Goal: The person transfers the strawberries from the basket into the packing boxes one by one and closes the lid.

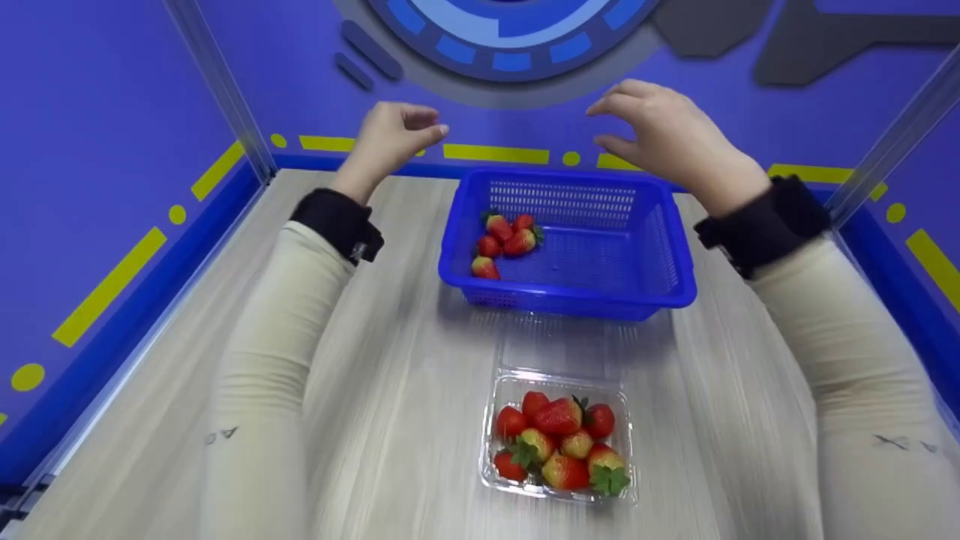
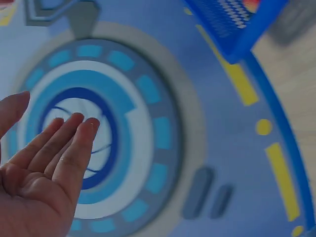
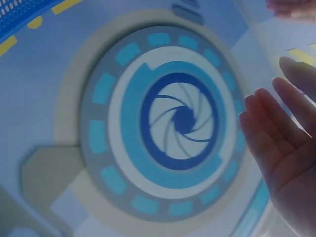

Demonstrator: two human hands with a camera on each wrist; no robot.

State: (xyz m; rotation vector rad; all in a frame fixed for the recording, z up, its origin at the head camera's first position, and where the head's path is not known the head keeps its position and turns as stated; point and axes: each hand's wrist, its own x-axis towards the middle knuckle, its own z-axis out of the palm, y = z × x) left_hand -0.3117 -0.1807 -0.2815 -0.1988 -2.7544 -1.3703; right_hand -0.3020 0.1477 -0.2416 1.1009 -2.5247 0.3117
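Note:
Both hands are raised over the far side of the table and hold nothing. My left hand hovers beyond the left rear corner of a blue plastic basket; in the left wrist view its fingers extend loosely. Above the basket's right rear part is my right hand, its fingers nearly straight in the right wrist view. Several strawberries lie at the basket's left end. Nearer me, a clear plastic clamshell box stands with its lid folded back toward the basket, and several strawberries fill it.
The wood-grain table is enclosed by blue panels on the left, right and back. Yellow dashes run along the panels' lower edges. A metal post stands in the back left corner.

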